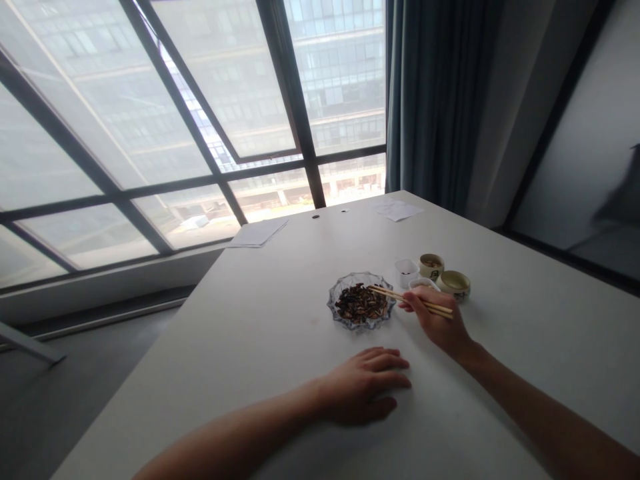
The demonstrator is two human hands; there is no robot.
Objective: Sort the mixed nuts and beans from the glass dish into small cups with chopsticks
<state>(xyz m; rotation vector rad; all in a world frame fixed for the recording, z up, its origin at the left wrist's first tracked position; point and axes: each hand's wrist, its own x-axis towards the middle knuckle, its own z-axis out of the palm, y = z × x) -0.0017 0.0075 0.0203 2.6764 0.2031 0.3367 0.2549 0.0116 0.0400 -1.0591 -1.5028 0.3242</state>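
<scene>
Though likely blank, papers (257, 233) beyond the hand (435, 320)

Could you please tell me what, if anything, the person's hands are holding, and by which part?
The right hand holds a pair of wooden chopsticks by their rear half, with the back ends sticking out past the fingers. The left hand holds nothing.

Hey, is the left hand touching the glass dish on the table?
Apart. The head view shows the left hand resting on the white table, with a stretch of tabletop plainly visible between its fingertips and the glass dish.
</scene>
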